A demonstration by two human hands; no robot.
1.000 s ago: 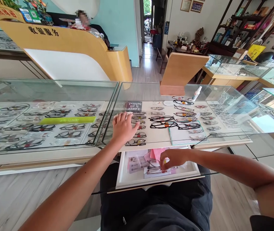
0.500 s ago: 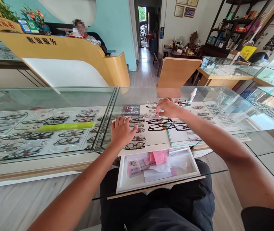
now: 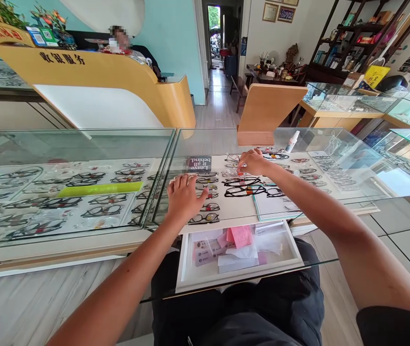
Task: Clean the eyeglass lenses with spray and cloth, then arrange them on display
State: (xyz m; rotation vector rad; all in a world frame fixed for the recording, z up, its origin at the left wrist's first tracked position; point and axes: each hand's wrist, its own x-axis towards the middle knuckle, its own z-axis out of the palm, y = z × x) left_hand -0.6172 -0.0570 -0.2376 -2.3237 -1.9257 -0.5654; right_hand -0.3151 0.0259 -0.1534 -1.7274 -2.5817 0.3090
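Note:
My left hand rests with spread fingers on the glass top of a display case, beside a column of eyeglasses. Farther right, my right hand has its fingers curled down and drawn together among more glasses. Something small and pinkish shows at its fingertips, too small to name. A clear pale pair of glasses is just left of those fingertips. Nearer to me, several dark-framed glasses lie in front of the right hand. A dark printed card is between the two hands.
Below the glass, a white drawer stands pulled out over my lap, holding pink and white papers. A white bottle and a wooden board stand at the far edge. Another glass case adjoins on the left. A person sits behind the counter.
The view has shifted very slightly, so things sit a little farther right. Both hands keep nearly the same places over the case; the right fingers have barely moved.

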